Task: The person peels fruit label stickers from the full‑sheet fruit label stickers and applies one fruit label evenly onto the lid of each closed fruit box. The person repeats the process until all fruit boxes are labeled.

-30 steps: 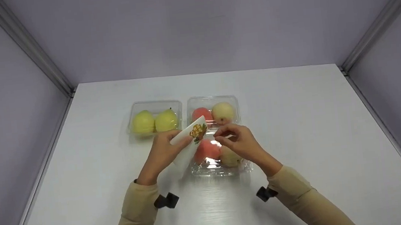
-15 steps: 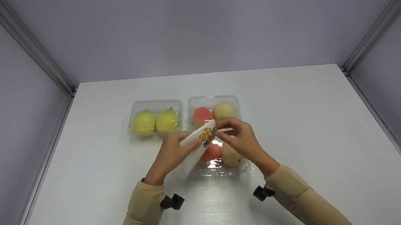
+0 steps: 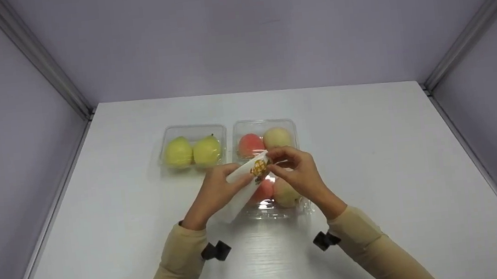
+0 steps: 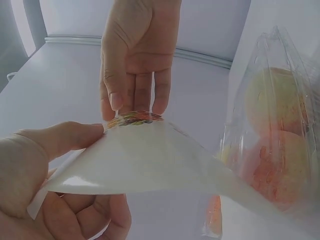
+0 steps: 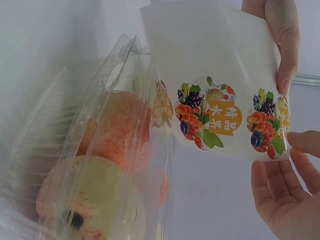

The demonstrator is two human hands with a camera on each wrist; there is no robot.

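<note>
Above the near clamshell box point(image 3: 279, 208):
Left hand point(image 3: 217, 189): I see its curled fingers gripping the sticker sheet point(image 5: 220, 85).
Right hand point(image 3: 301, 175): fingertips pinch the sheet's sticker edge.

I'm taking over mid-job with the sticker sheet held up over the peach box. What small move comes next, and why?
Probably peel the edge sticker off with the right hand: its fingers already sit at that sticker's corner, the left hand grips the sticker sheet, and the closed clear box lies just below.
</note>
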